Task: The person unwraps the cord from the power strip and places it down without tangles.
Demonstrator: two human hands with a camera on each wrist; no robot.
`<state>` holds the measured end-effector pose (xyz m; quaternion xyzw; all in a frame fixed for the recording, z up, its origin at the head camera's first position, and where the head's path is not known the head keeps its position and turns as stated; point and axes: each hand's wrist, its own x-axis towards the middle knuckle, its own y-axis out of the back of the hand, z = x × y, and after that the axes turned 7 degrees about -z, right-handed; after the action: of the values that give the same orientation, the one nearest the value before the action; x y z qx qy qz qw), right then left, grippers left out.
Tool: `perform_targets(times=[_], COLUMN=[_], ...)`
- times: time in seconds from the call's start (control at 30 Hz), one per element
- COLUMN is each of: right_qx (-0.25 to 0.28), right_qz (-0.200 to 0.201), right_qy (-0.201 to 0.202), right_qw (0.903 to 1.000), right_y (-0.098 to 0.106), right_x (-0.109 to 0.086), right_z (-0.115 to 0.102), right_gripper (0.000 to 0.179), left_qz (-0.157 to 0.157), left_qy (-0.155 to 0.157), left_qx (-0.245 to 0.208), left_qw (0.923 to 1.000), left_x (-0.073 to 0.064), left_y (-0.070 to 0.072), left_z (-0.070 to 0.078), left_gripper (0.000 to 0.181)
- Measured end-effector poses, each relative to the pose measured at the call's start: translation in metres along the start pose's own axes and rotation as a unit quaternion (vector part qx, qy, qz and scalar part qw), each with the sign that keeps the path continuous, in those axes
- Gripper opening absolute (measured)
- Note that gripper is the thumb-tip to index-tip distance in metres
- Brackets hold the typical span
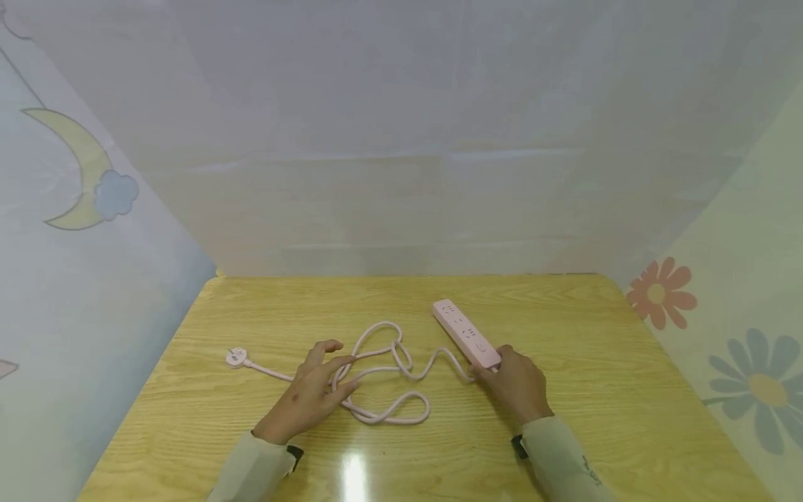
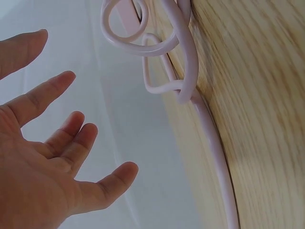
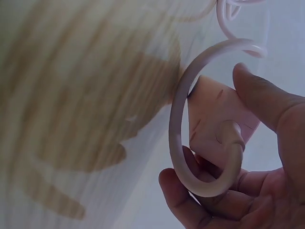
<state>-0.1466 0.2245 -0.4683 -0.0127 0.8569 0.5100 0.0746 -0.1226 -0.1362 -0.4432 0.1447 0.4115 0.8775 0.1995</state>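
Note:
A pink power strip (image 1: 461, 329) lies slantwise on the right half of the table, its sockets facing up. My right hand (image 1: 519, 385) grips its near end, where the cord comes out; in the right wrist view the thumb and fingers (image 3: 259, 93) are on opposite sides of the strip's end (image 3: 217, 114). The pale pink cord (image 1: 401, 420) runs left in loose loops to a plug (image 1: 236, 357) with its prongs up. Over the left part of the loops hovers my left hand (image 1: 307, 396), fingers spread; the left wrist view shows nothing held and the cord (image 2: 209, 129) apart from it.
The wooden table (image 1: 251, 307) has rounded far corners. A pale sheet (image 1: 401, 209) hangs behind it, and printed walls with a moon (image 1: 78, 150) and flowers (image 1: 768, 390) flank both sides. Bare wood surrounds the cord and strip.

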Motion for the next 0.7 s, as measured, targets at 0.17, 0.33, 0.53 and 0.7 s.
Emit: perform_targets(times=[0.17, 0.33, 0.53, 0.7], right_qx=[-0.015, -0.029, -0.025, -0.024], right_qz=[-0.001, -0.01, -0.027, -0.037], right_qy=[0.003, 0.009, 0.014, 0.021], right_qw=[0.9999, 0.9995, 0.9992, 0.9988], right_y=[-0.0002, -0.0009, -0.0009, -0.0013], right_x=[0.0013, 0.0034, 0.0023, -0.0001], right_z=[0.0002, 0.0005, 0.0016, 0.0034], right_gripper=[0.068, 0.066, 0.065, 0.071], left_qz=[-0.004, -0.012, -0.039, -0.046], left_qy=[0.002, 0.001, 0.001, 0.016], left_qx=[-0.002, 0.005, 0.009, 0.004], left_qw=[1.0, 0.9999, 0.9992, 0.9988], left_x=[-0.0002, -0.0012, -0.0041, -0.0063], left_y=[0.0011, 0.0016, 0.0018, 0.0027], left_z=[0.0011, 0.0006, -0.0004, 0.0008], left_gripper=[0.042, 0.042, 0.047, 0.051])
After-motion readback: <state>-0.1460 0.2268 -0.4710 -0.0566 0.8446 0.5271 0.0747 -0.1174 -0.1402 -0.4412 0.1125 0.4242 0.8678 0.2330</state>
